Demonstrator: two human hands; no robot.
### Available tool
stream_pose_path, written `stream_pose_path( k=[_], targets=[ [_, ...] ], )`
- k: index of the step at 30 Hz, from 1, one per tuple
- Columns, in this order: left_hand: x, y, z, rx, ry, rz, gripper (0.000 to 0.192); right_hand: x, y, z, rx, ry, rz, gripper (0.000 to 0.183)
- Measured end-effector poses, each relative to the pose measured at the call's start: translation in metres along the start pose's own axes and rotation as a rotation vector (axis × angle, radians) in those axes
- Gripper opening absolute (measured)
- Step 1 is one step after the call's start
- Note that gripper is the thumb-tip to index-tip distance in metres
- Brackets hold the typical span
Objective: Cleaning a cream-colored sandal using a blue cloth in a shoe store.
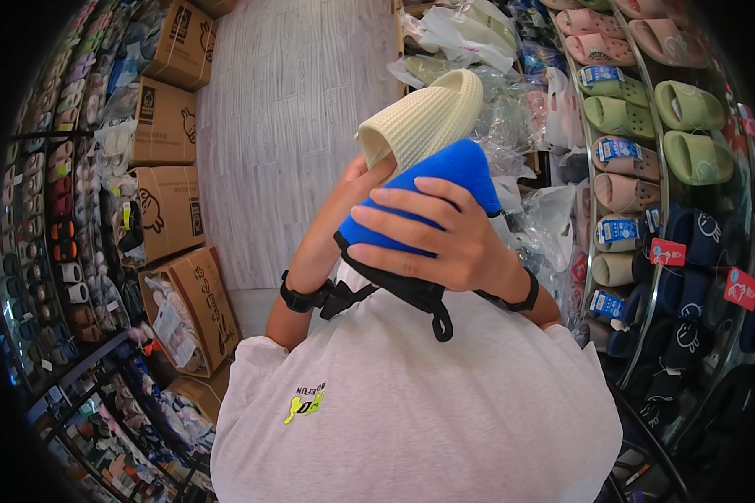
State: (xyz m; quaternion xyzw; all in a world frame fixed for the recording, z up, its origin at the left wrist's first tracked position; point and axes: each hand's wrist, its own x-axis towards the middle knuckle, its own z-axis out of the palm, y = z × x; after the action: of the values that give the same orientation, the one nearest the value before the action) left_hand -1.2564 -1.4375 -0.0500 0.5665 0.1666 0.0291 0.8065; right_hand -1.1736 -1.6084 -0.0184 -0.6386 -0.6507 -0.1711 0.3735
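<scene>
A cream slide slipper [425,119] with a textured upper is raised in front of my chest, its toe opening facing me. My left hand [368,173] holds it by that opening, with some fingers hidden inside and behind. In my right hand [443,236] is a blue cloth [459,166] with black edging and a black hanging loop; my fingers are spread across its face. The cloth overlaps the lower part of the slipper, and whether the two touch cannot be seen. Black bands circle both wrists.
Printed cardboard boxes [170,204] line the aisle on the left, beside racks of footwear [63,207]. Plastic-bagged slippers [472,31] are piled on the right. Beyond them stands a shelf of paired slides [620,119]. Grey wood-look flooring [277,126] runs ahead.
</scene>
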Motion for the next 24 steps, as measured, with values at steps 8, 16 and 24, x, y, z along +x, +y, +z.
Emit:
stream_pose_path(
  k=[8, 16, 24],
  targets=[
    [0.007, -0.020, -0.019, -0.099, -0.057, -0.131, 0.060, 0.003, 0.007, -0.005, -0.023, 0.000, 0.122, 0.038],
    [0.008, -0.024, -0.019, -0.282, 0.037, -0.219, 0.055, 0.005, 0.015, -0.010, -0.009, -0.008, 0.139, 0.041],
    [0.005, 0.007, 0.002, -0.250, 0.156, -0.328, 0.056, 0.002, 0.007, -0.001, -0.013, 0.001, 0.021, 0.036]
  ],
)
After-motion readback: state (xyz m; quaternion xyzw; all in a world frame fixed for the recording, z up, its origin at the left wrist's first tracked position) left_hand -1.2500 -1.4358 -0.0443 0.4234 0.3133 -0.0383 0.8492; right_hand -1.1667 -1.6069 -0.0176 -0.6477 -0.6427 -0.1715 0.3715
